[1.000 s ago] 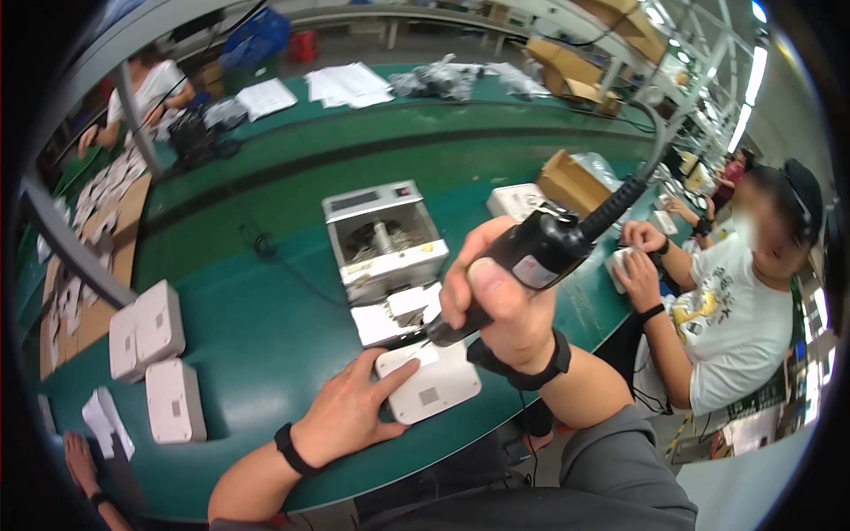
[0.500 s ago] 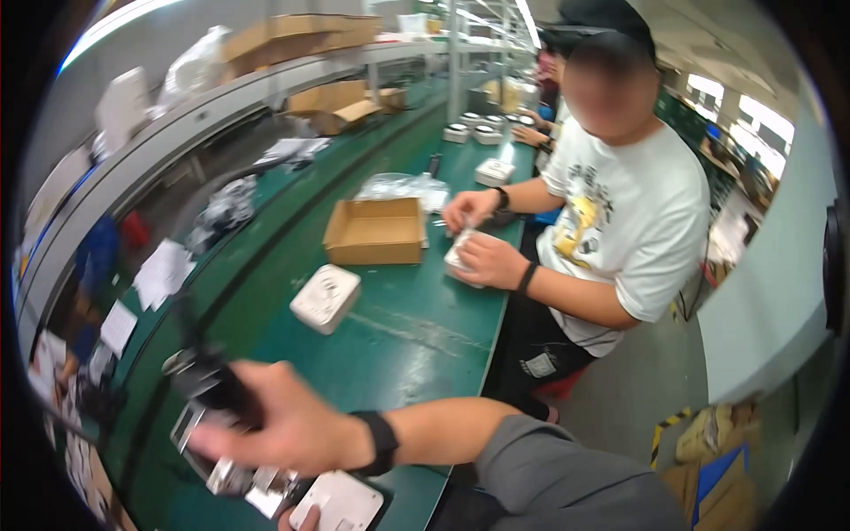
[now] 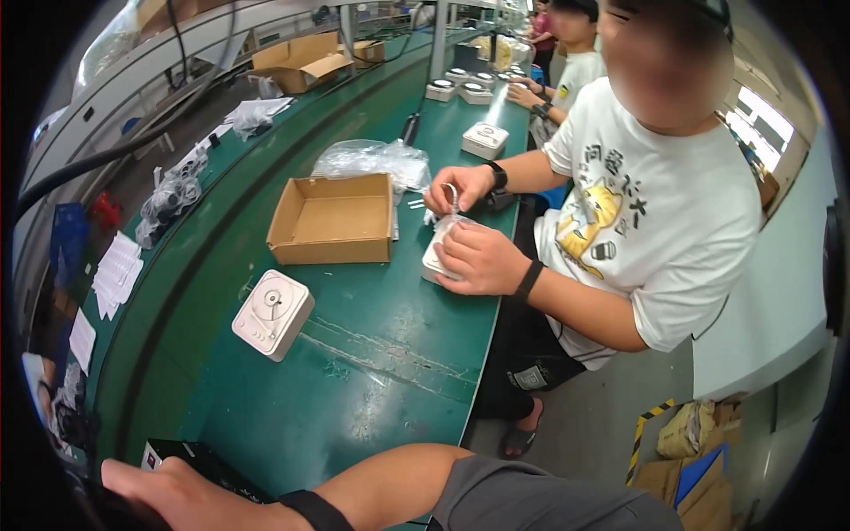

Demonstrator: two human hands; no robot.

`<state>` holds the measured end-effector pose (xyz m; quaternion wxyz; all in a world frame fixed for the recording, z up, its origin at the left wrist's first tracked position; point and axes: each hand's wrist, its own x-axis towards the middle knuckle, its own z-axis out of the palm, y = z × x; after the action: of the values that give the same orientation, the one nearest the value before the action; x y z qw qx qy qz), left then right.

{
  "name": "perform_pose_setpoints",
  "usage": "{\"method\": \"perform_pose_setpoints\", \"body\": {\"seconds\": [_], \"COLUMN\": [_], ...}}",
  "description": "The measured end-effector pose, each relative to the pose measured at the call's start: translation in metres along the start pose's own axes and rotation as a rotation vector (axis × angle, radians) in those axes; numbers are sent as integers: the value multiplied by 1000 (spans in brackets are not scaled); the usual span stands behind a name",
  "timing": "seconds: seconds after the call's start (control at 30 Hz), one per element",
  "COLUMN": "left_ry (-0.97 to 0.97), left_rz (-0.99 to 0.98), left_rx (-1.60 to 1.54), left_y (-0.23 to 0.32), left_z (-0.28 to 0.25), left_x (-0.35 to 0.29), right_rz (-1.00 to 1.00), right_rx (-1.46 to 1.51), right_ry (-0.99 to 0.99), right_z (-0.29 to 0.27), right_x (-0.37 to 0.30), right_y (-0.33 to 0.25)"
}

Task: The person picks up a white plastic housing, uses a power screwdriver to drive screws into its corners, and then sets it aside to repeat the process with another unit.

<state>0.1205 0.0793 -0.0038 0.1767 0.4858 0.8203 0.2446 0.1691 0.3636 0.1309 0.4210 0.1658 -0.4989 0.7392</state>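
Note:
My right hand [image 3: 181, 500] is at the lower left, its fingers closed round a dark tool [image 3: 88, 497], seemingly the black electric screwdriver from the earlier frame. Most of the tool is cut off by the picture's rim. Beside the hand lies a black box-shaped thing [image 3: 212, 469], partly hidden by the hand. My left hand is out of the picture. Farther up the green bench [image 3: 372, 354] rests a square white device [image 3: 273, 314] with a round dial and small knobs, like a little record player. Neither hand touches it.
Across the bench a co-worker's hands [image 3: 478, 252] work on another white device. An open cardboard box [image 3: 332, 219] and clear plastic bags [image 3: 367, 164] lie beside them. More white devices [image 3: 460, 86] stand at the far end. A dark cable [image 3: 106, 159] hangs at the left.
The view has shifted, and the bench things sit farther left. My right hand is lower and farther left in the picture. My left hand's fingers and the white device by them have left view.

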Motion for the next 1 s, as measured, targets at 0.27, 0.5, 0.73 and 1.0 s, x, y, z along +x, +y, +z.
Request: {"method": "perform_pose_setpoints", "body": {"seconds": [0.27,0.5,0.73,1.0], "left_ry": [27,-8,43,75], "left_rz": [125,153,144,249], "left_rx": [25,132,-23,-7], "left_y": [6,-19,-26,-46], "left_z": [-24,-21,-4,-17], "left_x": [4,-15,-33,-29], "right_rz": [385,222,199,290], "right_rx": [133,236,186,59], "right_ry": [-1,-125,-213,-160], "right_z": [-2,27,46,76], "right_x": [-2,-36,-66,-66], "right_y": [-12,-19,-12,29]}}
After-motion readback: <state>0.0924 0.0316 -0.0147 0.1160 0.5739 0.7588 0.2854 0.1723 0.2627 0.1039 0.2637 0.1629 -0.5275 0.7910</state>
